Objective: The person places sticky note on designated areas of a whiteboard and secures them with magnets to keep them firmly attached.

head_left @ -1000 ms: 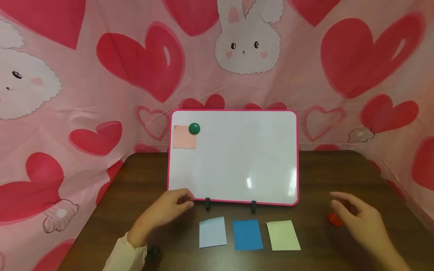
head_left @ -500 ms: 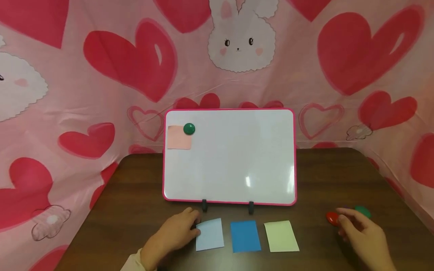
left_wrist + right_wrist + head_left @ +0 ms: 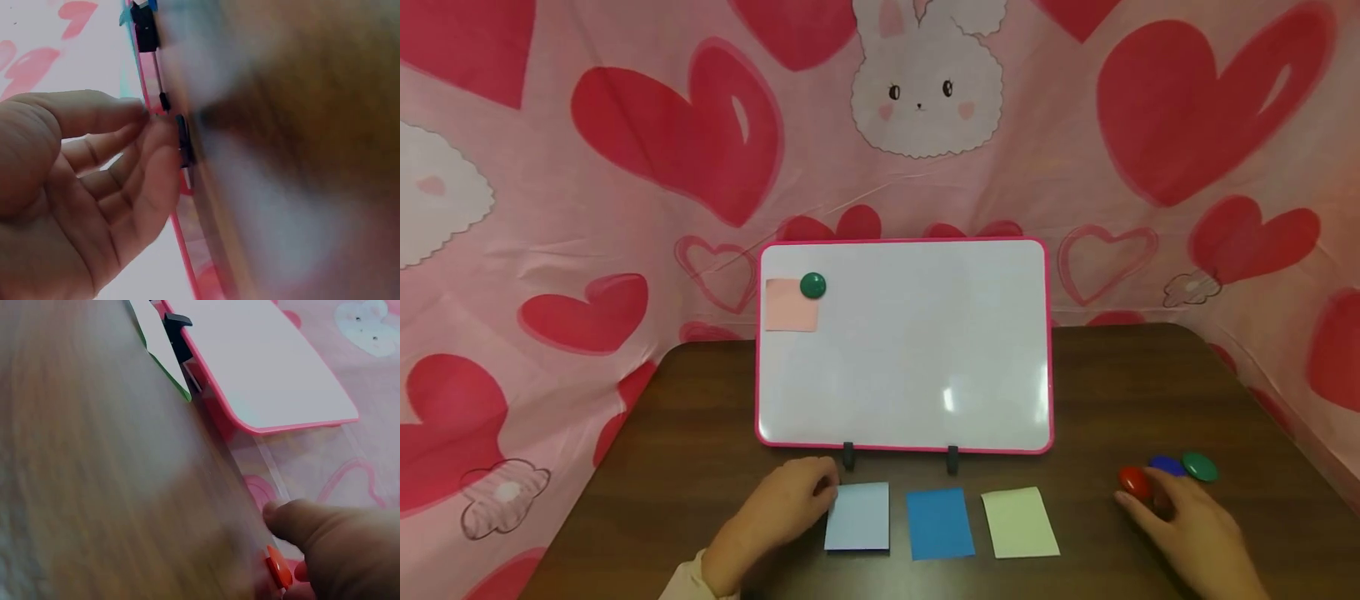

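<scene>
My left hand (image 3: 786, 504) pinches the left edge of the light blue sticky note (image 3: 858, 517). A dark shadow shows along the note's lower edge. In the left wrist view, the thumb and fingertips of the left hand (image 3: 106, 175) come together, and the note is not distinguishable there. My right hand (image 3: 1195, 529) is at the red magnet (image 3: 1135, 482), with thumb and index finger on either side of it. The right wrist view shows the thumb of the right hand (image 3: 337, 544) apart from the red magnet (image 3: 279, 567), which lies on the table.
A whiteboard (image 3: 910, 358) stands in black clips (image 3: 952, 460). On it, a green magnet (image 3: 812, 285) holds a pink note (image 3: 790, 307). A blue note (image 3: 940, 525) and a pale green note (image 3: 1021, 523) lie before it. Blue (image 3: 1167, 464) and green magnets (image 3: 1200, 467) lie at right.
The left hand has moved from beside the whiteboard's lower edge to the light blue note, which has turned slightly straighter. The right hand has closed in on the red magnet, uncovering the others.
</scene>
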The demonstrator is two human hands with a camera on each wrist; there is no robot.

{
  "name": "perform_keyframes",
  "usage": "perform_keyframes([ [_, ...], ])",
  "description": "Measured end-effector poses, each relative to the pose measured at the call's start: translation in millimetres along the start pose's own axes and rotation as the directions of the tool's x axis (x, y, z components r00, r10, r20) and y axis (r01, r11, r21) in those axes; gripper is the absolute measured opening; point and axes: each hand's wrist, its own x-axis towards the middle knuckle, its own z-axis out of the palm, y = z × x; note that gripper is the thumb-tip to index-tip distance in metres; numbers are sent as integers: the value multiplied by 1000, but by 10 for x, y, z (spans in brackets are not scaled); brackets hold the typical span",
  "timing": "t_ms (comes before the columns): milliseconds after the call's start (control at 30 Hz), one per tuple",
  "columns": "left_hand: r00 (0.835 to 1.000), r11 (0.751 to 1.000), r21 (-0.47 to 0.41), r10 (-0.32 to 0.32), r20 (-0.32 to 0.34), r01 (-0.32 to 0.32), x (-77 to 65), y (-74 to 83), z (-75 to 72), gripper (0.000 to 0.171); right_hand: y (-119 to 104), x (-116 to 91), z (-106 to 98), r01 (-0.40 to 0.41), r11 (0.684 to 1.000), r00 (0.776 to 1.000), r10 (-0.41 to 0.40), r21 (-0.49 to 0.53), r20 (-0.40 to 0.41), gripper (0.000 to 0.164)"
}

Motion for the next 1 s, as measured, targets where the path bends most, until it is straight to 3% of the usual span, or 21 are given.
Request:
perform_keyframes([
  [67, 1000, 999, -43, 17, -7, -17, 7, -5, -33, 15, -11, 5, -12, 6, 1000, 999, -5, -7, 35, 74],
  [267, 997, 987, -145, 58, -50, -64, 65, -8, -188, 14, -13, 3, -8, 11, 1000, 1000, -10, -15, 29, 75],
  [600, 991, 946, -318, -103, -87, 70, 302, 80, -448, 4, 9, 3, 12, 2, 1000, 999, -3, -16, -48, 73],
  [833, 986, 939, -335, -120, -118, 74, 466, 150, -517, 4, 38, -30, 51, 24, 1000, 994, -24, -1, -110, 67],
  [1000, 979, 919, -376, -173, -107, 121, 538, 188, -568, 4, 20, -24, 74, 45, 999, 990, -47, -21, -135, 64],
])
